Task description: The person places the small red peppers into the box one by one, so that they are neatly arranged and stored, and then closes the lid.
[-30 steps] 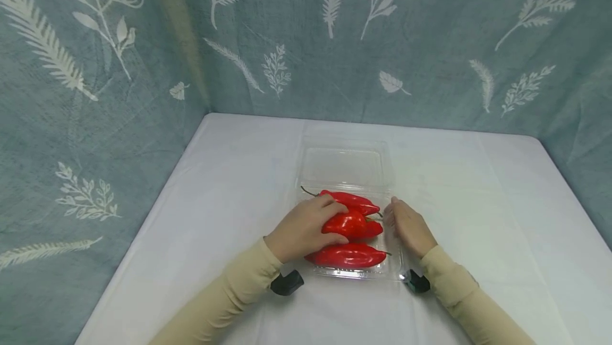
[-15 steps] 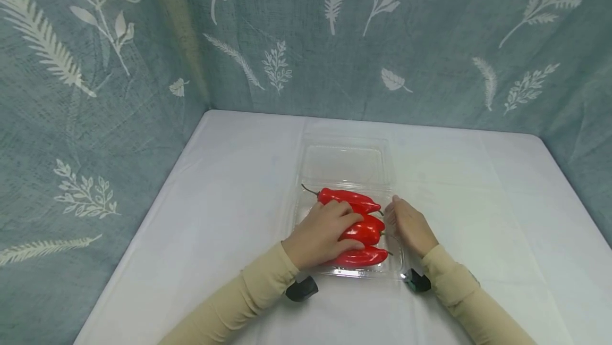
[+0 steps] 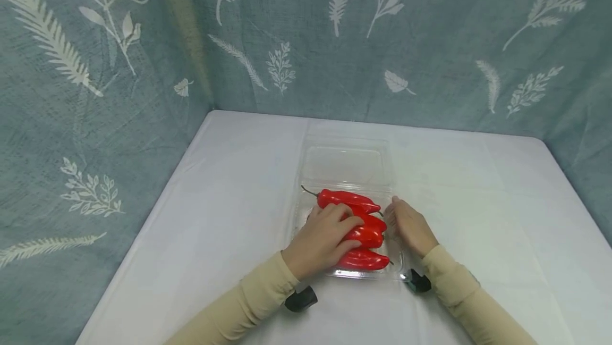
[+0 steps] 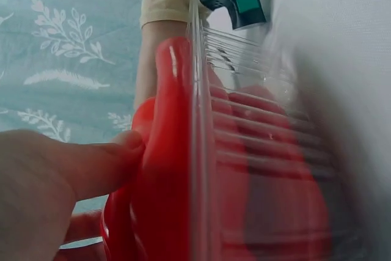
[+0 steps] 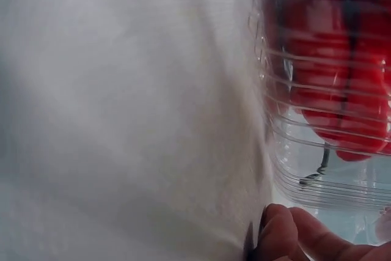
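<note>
A clear plastic clamshell container (image 3: 363,275) lies on the table with its lid (image 3: 341,167) folded back, away from me. Inside are several red peppers. A long red pepper (image 3: 349,199) with a thin dark stem lies at the back, another long pepper (image 3: 368,261) at the front. My left hand (image 3: 315,244) grips a rounder red bell pepper (image 3: 368,236) between them, its thumb (image 4: 104,163) against red peppers in the left wrist view. My right hand (image 3: 412,226) stands on edge beside the container's right wall, fingertips (image 5: 280,230) close to its corner.
A white cloth (image 3: 478,260) covers the table. Blue-green curtains (image 3: 421,90) with white leaf prints hang behind and at both sides. Black wrist-camera mounts (image 3: 301,300) sit under both wrists.
My left hand has moved right and slightly down with the bell pepper, which now sits closer to the container's right side. The front pepper has shifted slightly. My right hand has kept its place.
</note>
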`<action>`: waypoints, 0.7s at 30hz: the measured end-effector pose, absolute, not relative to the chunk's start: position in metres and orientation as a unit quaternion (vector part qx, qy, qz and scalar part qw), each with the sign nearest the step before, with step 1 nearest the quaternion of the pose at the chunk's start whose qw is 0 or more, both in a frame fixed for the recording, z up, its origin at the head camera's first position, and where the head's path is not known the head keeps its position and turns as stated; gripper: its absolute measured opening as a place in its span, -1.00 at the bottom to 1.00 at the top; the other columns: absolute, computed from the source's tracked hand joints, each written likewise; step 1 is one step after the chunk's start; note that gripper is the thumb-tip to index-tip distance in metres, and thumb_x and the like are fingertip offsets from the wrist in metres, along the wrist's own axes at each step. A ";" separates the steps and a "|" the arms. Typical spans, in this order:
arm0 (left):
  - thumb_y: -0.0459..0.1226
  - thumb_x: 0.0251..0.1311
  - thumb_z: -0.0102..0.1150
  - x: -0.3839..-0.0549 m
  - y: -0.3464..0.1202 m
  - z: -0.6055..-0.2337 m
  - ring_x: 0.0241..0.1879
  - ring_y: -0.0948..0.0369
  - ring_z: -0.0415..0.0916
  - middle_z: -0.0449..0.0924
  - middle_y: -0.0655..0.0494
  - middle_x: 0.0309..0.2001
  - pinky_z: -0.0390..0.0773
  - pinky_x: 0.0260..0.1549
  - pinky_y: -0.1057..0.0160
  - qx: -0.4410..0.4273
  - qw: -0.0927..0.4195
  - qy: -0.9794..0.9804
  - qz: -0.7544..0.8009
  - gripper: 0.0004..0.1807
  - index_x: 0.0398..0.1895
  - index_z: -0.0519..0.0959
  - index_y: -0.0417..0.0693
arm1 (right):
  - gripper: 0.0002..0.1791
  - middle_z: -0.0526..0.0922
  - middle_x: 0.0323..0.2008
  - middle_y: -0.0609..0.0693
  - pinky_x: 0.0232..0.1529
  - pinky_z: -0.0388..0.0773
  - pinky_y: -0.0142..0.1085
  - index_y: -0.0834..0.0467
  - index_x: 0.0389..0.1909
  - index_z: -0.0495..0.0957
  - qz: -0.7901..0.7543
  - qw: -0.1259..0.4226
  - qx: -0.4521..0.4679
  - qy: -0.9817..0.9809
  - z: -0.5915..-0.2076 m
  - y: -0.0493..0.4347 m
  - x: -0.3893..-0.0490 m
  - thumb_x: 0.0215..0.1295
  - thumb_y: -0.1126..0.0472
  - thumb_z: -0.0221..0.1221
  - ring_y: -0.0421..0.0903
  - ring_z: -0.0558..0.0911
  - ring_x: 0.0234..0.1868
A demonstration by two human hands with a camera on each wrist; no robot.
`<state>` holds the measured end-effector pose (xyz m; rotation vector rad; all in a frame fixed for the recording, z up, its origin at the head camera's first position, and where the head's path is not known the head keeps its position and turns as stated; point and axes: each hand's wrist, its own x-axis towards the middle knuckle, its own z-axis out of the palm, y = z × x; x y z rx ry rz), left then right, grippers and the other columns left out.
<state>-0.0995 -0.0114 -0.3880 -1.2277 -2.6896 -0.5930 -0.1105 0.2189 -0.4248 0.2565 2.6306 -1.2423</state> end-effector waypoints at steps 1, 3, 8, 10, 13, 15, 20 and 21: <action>-0.04 0.13 0.29 -0.100 -0.012 -0.388 -0.07 0.23 0.40 0.48 0.18 -0.12 0.40 -0.05 0.11 -0.405 0.061 -0.891 -0.195 -0.57 0.08 0.55 0.12 | -0.40 0.56 -0.26 0.10 -0.26 0.50 -0.31 0.24 0.00 0.42 -0.421 0.113 0.085 0.896 -0.424 0.218 -0.111 0.51 -0.14 -0.40 -0.05 0.53 -0.27; 0.00 0.11 0.30 -0.100 -0.015 -0.388 -0.03 0.24 0.39 0.48 0.18 -0.08 0.40 -0.05 0.13 -0.399 0.052 -0.893 -0.203 -0.52 0.11 0.53 0.14 | -0.39 0.55 -0.25 0.10 -0.24 0.51 -0.27 0.24 0.03 0.41 -0.410 0.124 0.082 0.900 -0.422 0.219 -0.112 0.51 -0.15 -0.41 -0.04 0.52 -0.27; -0.03 0.13 0.29 -0.112 -0.039 -0.381 0.02 0.21 0.42 0.51 0.14 -0.02 0.42 0.00 0.11 -0.361 0.071 -0.888 -0.276 -0.53 0.11 0.53 0.08 | -0.27 0.52 -0.20 0.18 -0.28 0.50 -0.23 0.32 0.11 0.35 -0.387 0.133 0.071 0.910 -0.409 0.232 -0.118 0.50 -0.21 -0.51 -0.02 0.53 -0.29; -0.10 0.20 0.23 -0.126 -0.057 -0.377 -0.03 0.18 0.46 0.54 0.12 -0.05 0.45 -0.03 0.11 -0.327 0.084 -0.886 -0.318 -0.62 0.07 0.55 0.02 | -0.23 0.51 -0.17 0.21 -0.32 0.47 -0.26 0.35 0.13 0.34 -0.381 0.124 0.069 0.914 -0.401 0.241 -0.123 0.49 -0.22 -0.52 -0.01 0.53 -0.29; -0.16 0.30 0.13 -0.156 -0.085 -0.375 -0.14 0.15 0.50 0.58 0.07 -0.14 0.49 -0.13 0.11 -0.256 0.079 -0.883 -0.385 -0.72 0.00 0.57 -0.06 | -0.23 0.52 -0.14 0.26 -0.37 0.46 -0.30 0.39 0.15 0.34 -0.382 0.107 0.072 0.915 -0.391 0.253 -0.138 0.49 -0.20 -0.47 0.01 0.54 -0.30; -0.12 0.37 0.03 -0.178 -0.100 -0.377 -0.17 0.11 0.52 0.60 0.02 -0.16 0.50 -0.20 0.13 -0.196 0.039 -0.885 -0.421 -0.71 -0.01 0.56 -0.08 | -0.28 0.53 -0.12 0.27 -0.35 0.47 -0.30 0.40 0.16 0.34 -0.378 0.104 0.075 0.917 -0.388 0.259 -0.151 0.49 -0.17 -0.40 0.01 0.54 -0.28; -0.02 0.43 -0.14 -0.228 -0.114 -0.391 -0.26 0.12 0.50 0.57 -0.05 -0.23 0.44 -0.29 0.24 -0.081 -0.084 -0.884 -0.452 -0.61 0.02 0.50 -0.11 | -0.37 0.51 -0.09 0.25 -0.24 0.45 -0.29 0.40 0.17 0.34 -0.384 0.130 0.070 0.911 -0.393 0.272 -0.184 0.49 -0.10 -0.25 0.01 0.48 -0.21; -0.02 0.44 -0.17 -0.236 -0.114 -0.395 -0.30 0.14 0.47 0.54 -0.03 -0.26 0.43 -0.30 0.26 -0.067 -0.109 -0.880 -0.457 -0.58 0.04 0.49 -0.13 | -0.37 0.51 -0.09 0.24 -0.21 0.45 -0.29 0.39 0.17 0.35 -0.385 0.138 0.071 0.910 -0.395 0.273 -0.189 0.49 -0.09 -0.24 0.01 0.48 -0.19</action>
